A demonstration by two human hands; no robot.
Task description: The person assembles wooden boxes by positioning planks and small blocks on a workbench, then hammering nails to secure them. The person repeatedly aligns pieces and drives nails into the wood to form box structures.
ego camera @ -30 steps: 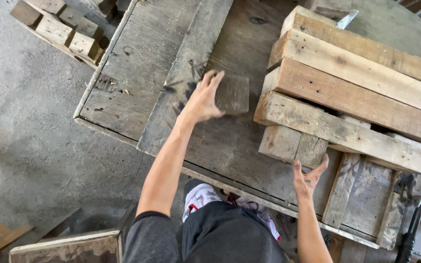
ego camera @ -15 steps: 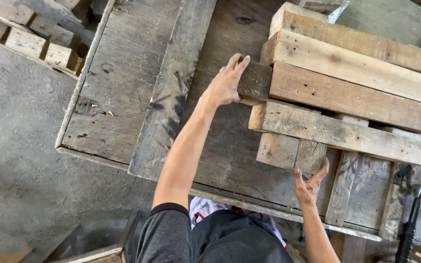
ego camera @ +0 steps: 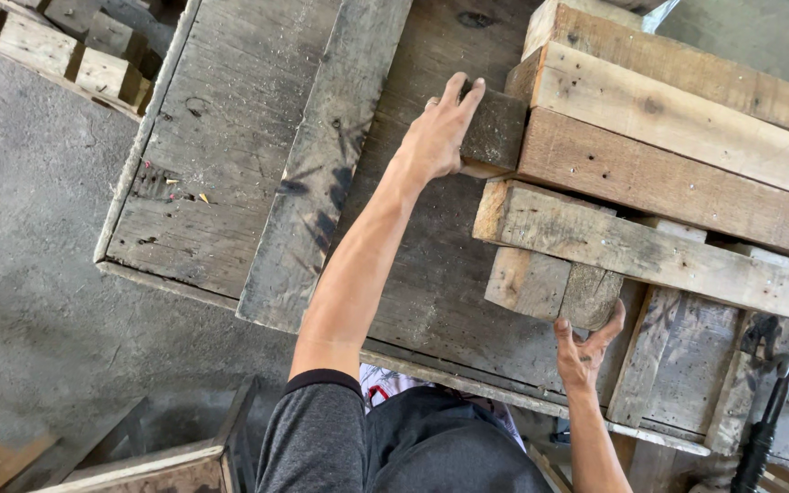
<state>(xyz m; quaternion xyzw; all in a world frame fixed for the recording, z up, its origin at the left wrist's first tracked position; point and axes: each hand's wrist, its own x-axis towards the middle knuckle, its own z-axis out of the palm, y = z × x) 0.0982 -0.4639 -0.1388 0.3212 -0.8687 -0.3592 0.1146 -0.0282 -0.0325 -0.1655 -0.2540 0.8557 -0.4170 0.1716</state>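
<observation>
left hand (ego camera: pixel 436 137) flat on dark weathered block (ego camera: pixel 495 130) | rough pale planks (ego camera: pixel 668 119)

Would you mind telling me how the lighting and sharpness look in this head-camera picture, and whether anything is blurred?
Head view: soft, even daylight with no glare; wood grain on the planks reads sharp, as do the left hand and right hand; faint shadows sit under the stacked boards; the steep downward angle stretches the near forearm.
</observation>
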